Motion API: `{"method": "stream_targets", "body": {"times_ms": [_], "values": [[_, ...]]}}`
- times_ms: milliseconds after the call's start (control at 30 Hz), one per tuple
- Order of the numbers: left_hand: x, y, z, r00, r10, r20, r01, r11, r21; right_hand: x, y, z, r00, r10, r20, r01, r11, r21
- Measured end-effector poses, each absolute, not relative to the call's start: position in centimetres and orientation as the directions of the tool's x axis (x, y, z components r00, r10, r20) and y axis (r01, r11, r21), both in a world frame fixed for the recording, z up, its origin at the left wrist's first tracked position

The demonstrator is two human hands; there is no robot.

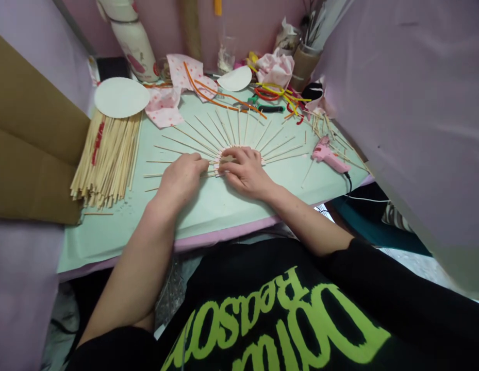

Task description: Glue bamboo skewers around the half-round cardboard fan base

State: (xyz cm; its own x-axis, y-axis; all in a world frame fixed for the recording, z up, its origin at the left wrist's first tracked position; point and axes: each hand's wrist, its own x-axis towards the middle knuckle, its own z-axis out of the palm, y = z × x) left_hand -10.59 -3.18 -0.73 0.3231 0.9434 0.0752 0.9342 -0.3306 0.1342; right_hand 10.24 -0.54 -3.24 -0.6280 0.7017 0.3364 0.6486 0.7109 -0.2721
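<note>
Thin wooden sticks (202, 135) fan out like rays from a small round piece (226, 159) lying on the table. My left hand (184, 175) is on the left side of the fan, its fingers pinched together on a wooden stick (207, 175) close to the round piece. Over the round piece rests my right hand (245, 172), with fingers spread and curved and the fingertips touching it. Much of the round piece's centre and right side is hidden under that hand.
A thick bundle of sticks (108, 159) lies at the left under a white disc (122, 97), beside cardboard (34, 134). A pink glue gun (330, 155) lies at the right. Behind the fan are green-handled pliers (262, 106), orange strips (224, 95), pink cloth (164, 105) and a bottle (133, 46).
</note>
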Motion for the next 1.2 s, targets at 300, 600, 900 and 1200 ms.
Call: {"method": "stream_targets", "body": {"times_ms": [300, 600, 900, 1200], "values": [[-10.59, -3.08, -0.80, 0.311, 0.948, 0.071, 0.936, -0.319, 0.151, 10.18, -0.60, -3.05, -0.628, 0.703, 0.332, 0.650, 0.709, -0.272], [-10.39, -3.35, -0.40, 0.318, 0.946, 0.066, 0.940, -0.324, 0.104, 10.19, -0.50, -3.28, -0.632, 0.695, 0.342, 0.645, 0.717, -0.264], [-10.47, -3.46, -0.37, 0.309, 0.949, 0.055, 0.939, -0.314, 0.141, 10.19, -0.62, -3.23, -0.606, 0.718, 0.344, 0.638, 0.696, -0.330], [-10.45, -3.77, -0.36, 0.302, 0.950, 0.081, 0.942, -0.310, 0.124, 10.22, -0.51, -3.37, -0.570, 0.727, 0.383, 0.594, 0.686, -0.421]]}}
